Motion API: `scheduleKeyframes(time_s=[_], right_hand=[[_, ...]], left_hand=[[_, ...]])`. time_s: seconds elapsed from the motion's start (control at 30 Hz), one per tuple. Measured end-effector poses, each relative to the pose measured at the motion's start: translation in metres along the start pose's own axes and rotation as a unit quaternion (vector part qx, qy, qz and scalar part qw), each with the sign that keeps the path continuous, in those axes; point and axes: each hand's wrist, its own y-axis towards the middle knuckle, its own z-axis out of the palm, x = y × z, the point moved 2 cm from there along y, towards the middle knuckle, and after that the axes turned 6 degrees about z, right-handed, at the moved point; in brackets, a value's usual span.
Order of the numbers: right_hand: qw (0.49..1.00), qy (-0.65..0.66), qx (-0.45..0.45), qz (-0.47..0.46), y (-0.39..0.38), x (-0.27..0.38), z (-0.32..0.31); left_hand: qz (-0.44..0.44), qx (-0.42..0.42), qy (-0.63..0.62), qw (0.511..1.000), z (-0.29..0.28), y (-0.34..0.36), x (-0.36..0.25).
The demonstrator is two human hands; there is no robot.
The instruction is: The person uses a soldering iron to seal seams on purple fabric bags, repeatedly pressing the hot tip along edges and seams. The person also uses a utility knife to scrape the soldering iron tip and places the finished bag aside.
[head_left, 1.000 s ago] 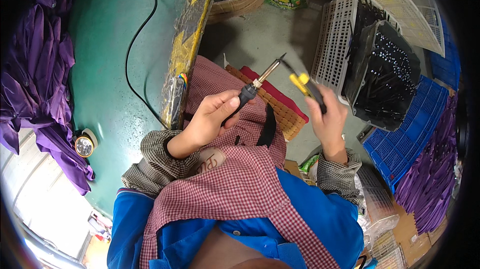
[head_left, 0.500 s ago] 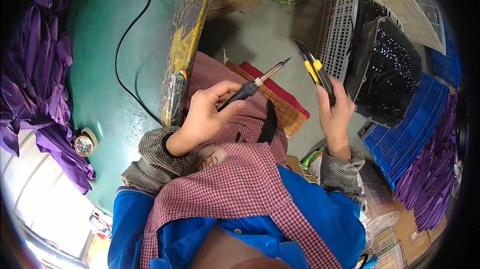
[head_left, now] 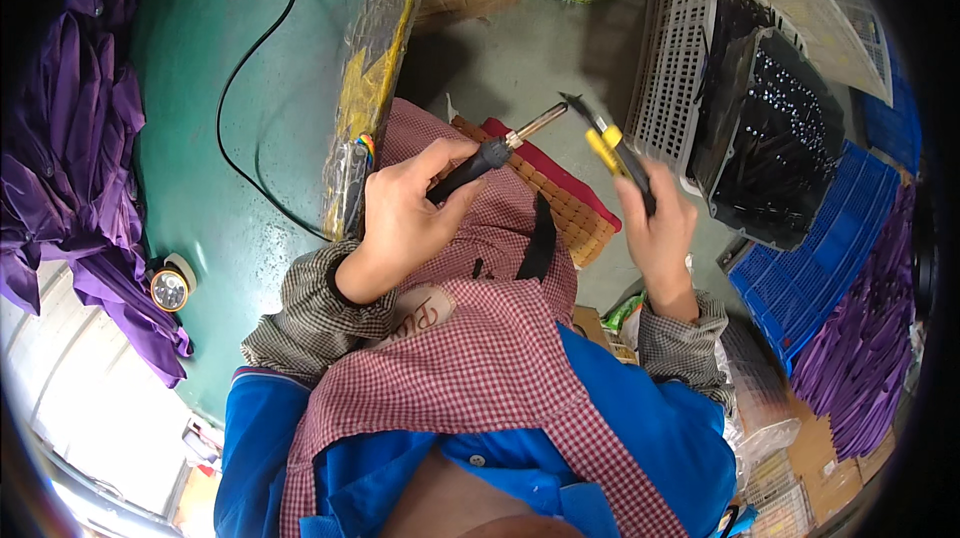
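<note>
My left hand [head_left: 412,216] is closed round the black handle of a soldering iron [head_left: 472,170], whose metal shaft points up and to the right. In my right hand [head_left: 660,233] I grip a black and yellow utility knife [head_left: 617,152], its dark blade slanting up and left. The blade meets or overlaps the iron's tip in this view; whether they actually touch I cannot tell. Both tools are held above my lap, over a red checked apron [head_left: 450,358].
A green table [head_left: 200,218] with a taped edge [head_left: 366,88] is on the left, bearing a black cord [head_left: 232,88], purple fabric [head_left: 75,138] and a round lamp [head_left: 172,284]. On the right stand a white crate [head_left: 672,78], black strips [head_left: 775,148], a blue crate [head_left: 815,248] and purple strips [head_left: 855,338].
The knife has moved left and turned, bringing its blade to the iron's tip. My left hand and the iron have shifted slightly left. The cord on the table has shifted a little left.
</note>
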Motion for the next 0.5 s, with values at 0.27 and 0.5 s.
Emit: scheduleKeyframes(time_s=[0.27,0.5], right_hand=[[0.999,0.043,0.003,0.02,0.001,-0.004,0.002],[0.999,0.031,0.001,0.007,0.004,-0.001,0.006]], left_hand=[[-0.114,0.056,-0.226,0.966,0.006,-0.006,0.013],[-0.212,0.158,-0.44,0.858,0.006,-0.011,0.011]])
